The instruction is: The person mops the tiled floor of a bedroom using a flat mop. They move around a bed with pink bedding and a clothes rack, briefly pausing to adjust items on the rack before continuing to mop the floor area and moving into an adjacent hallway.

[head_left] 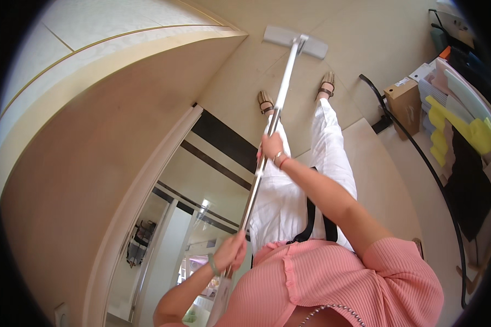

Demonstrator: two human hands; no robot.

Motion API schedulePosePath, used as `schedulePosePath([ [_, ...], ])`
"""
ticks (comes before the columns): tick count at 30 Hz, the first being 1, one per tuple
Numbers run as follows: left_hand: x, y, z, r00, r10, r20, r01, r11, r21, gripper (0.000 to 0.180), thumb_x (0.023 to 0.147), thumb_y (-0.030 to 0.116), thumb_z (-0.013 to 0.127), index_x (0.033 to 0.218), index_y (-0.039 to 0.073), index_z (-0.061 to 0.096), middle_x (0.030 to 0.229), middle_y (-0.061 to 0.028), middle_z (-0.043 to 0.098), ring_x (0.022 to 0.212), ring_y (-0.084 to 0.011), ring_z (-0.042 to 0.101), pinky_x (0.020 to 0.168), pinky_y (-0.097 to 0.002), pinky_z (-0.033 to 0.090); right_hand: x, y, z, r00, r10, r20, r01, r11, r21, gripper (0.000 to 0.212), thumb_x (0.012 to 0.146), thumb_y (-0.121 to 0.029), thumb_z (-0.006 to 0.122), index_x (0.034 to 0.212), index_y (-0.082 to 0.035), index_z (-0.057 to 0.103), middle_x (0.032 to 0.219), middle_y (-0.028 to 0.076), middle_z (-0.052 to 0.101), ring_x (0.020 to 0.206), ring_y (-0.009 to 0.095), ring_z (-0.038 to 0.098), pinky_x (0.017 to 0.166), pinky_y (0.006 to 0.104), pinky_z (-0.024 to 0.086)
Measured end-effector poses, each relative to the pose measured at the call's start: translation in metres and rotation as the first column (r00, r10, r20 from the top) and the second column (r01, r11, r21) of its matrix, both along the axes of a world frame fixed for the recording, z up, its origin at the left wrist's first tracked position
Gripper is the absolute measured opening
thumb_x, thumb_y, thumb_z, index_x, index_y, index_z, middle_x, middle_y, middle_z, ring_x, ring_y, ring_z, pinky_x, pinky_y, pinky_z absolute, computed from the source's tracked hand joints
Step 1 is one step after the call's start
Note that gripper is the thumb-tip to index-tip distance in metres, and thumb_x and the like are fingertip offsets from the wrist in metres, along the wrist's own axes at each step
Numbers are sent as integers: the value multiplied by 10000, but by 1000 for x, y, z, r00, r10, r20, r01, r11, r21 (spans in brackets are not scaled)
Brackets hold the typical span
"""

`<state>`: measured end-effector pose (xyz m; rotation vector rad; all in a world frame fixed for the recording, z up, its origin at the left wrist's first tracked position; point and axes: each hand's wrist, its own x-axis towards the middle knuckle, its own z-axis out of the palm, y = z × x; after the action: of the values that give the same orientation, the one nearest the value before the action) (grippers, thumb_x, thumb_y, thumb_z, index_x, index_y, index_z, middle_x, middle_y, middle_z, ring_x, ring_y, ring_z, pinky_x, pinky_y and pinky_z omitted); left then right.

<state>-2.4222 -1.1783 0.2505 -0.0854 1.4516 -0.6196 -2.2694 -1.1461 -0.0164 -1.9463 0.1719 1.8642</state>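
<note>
A flat mop (285, 82) runs slantwise through the middle of the view, its pole white toward the head and shiny metal toward me. Its wide, pale grey head (278, 36) lies on the floor beyond my feet. My right hand (271, 147) is wrapped around the pole about halfway along. Closer to my body, my left hand (230, 253) grips the upper part of the pole, at the left of my waist. Both hands are closed on it, and the fingers' far sides are partly hidden.
Beige tiled floor (360, 49) spreads around my feet. A beige wall (109, 120) stands close on the left, beside a doorway (218, 147). On the right are a curved black bar (420, 155), a cardboard box (404, 103), yellow material (477, 133) and stacked items.
</note>
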Motion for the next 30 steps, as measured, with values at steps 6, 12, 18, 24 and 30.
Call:
schedulePosePath([
  [6, 108, 93, -99, 938, 152, 310, -200, 971, 131, 459, 901, 522, 349, 823, 74, 415, 518, 28, 363, 367, -59, 330, 326, -207, 290, 144, 95, -131, 962, 139, 233, -182, 968, 172, 186, 825, -119, 452, 693, -5, 518, 560, 90, 564, 493, 235, 607, 403, 343, 492],
  [12, 121, 79, -138, 950, 165, 264, -202, 972, 122, 443, 900, 526, 351, 812, 96, 415, 535, 58, 307, 394, -34, 265, 347, -184, 234, 174, 129, -114, 994, 93, 58, -96, 994, 44, 108, 798, -153, 561, 834, -54, 580, 644, 38, 620, 519, 190, 619, 442, 322, 523],
  [18, 39, 4, -66, 997, 77, 9, -77, 997, 8, 478, 883, 574, 329, 720, 130, 393, 506, 51, 294, 366, -55, 250, 328, -210, 199, 57, 27, -52, 987, -42, 154, 17, 987, 162, 213, 839, -126, 441, 697, 33, 441, 518, 146, 528, 395, 281, 575, 335, 380, 441],
  [24, -16, -49, 21, 977, -198, -77, 207, 966, 155, 505, 894, 547, 343, 693, 99, 465, 508, 23, 385, 418, -81, 343, 396, -233, 269, -31, -46, 15, 987, -59, -147, 41, 992, -122, 221, 828, -109, 435, 883, 80, 333, 610, 166, 537, 412, 268, 562, 346, 368, 466],
  [30, -5, -34, 25, 914, -398, -74, 405, 901, 156, 536, 894, 553, 322, 678, 82, 462, 504, 2, 392, 422, -102, 358, 406, -252, 292, -14, -40, 20, 968, -123, -217, 102, 989, -109, 217, 825, -97, 419, 890, 86, 322, 615, 173, 532, 413, 264, 568, 345, 408, 485],
])
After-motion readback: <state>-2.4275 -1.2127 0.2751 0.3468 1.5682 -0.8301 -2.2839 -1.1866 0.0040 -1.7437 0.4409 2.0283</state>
